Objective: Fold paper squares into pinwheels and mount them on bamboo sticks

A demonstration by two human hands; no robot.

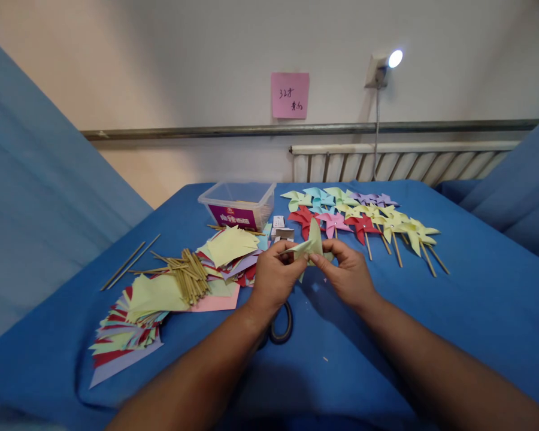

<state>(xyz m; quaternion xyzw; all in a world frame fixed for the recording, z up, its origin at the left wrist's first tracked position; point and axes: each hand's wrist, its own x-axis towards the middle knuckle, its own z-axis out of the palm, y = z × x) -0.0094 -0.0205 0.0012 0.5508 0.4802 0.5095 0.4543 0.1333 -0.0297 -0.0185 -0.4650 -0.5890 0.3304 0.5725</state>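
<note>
A pale green paper pinwheel (313, 240) is held up between my two hands, its blades partly curled. My left hand (275, 272) pinches it from the left, thumb near the centre. From the right, my right hand (348, 272) grips it with thumb and fingers, the two thumbs almost meeting. Whether a pin sits at its centre is hidden by the fingers. Under my left wrist lies a pair of scissors with black handles (282, 326), its blades out of sight. Small white boxes (282, 230) stand just behind my left hand.
Finished pinwheels on sticks (363, 224) lie at the back right. To the left are fanned coloured paper sheets (126, 335), a bundle of wooden sticks (191, 278), and a paper pile (231, 245). A clear plastic box (238, 197) stands behind them on the blue-covered table (431, 335).
</note>
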